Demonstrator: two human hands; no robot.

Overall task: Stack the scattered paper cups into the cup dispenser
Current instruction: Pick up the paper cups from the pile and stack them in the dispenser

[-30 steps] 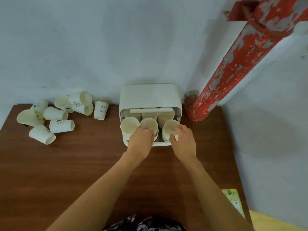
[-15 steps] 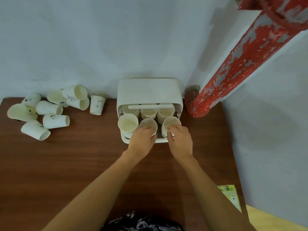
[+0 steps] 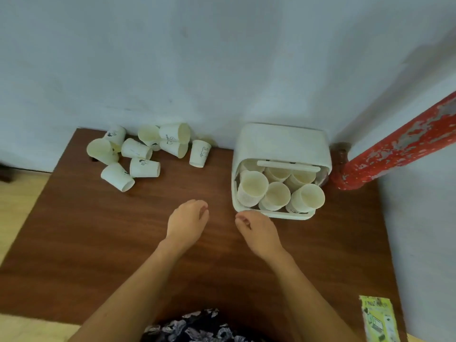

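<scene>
The white cup dispenser (image 3: 281, 141) stands at the back right of the brown table (image 3: 98, 243), with several paper cups (image 3: 276, 193) standing upright in its front slots. A heap of several scattered paper cups (image 3: 144, 166) lies at the back left, most on their sides; one cup (image 3: 199, 153) stands upside down beside them. My left hand (image 3: 186, 220) hovers over the table left of the dispenser, fingers loosely curled, holding nothing. My right hand (image 3: 257, 230) is just in front of the dispenser's front edge, also loosely curled and empty.
A peeling red pipe (image 3: 399, 144) slants down to the table's back right corner, close beside the dispenser. A green printed leaflet (image 3: 377, 319) lies at the table's front right. The grey wall runs along the back edge.
Both hands have come off the cups in the dispenser and drawn back toward me; the left hand has shifted left. The view has swung so the scene sits further right.
</scene>
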